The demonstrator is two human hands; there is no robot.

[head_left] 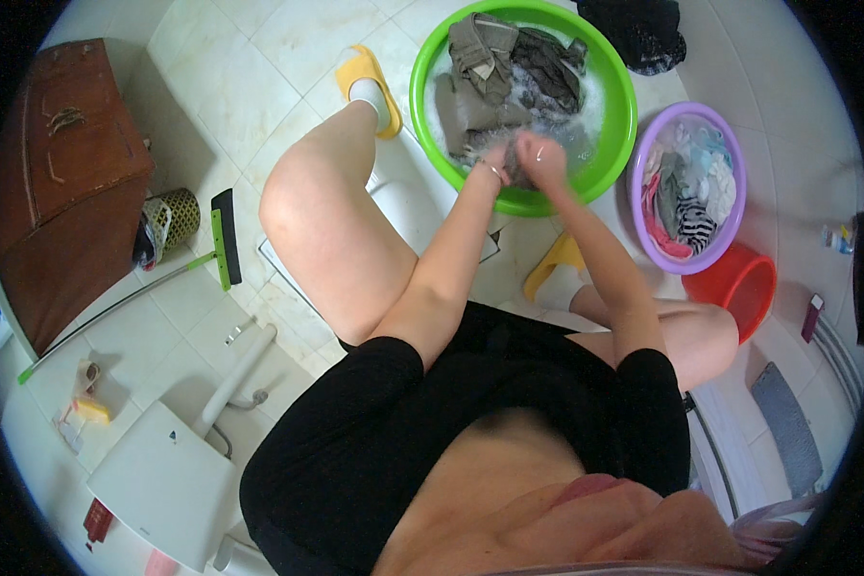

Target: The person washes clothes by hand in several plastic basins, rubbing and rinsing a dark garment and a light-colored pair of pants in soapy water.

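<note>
Over the near edge of a green basin (620, 158), my left hand (492, 165) and my right hand (543, 161) are closed close together. Dark grey wet cloth (518, 165) is bunched between them, and motion smears the fingers a little. Soapy water with white foam (586, 144) fills the basin. Towards its far side lie a grey-brown garment (480, 53) and a darker garment (549, 69), partly under water.
Right of the green basin stands a purple basin (636, 192) of mixed clothes, with a red bucket (754, 288) behind it. A black bag (643, 34) lies far right. At left are a green squeegee (223, 240), a woven basket (173, 219) and a brown cabinet (77, 154).
</note>
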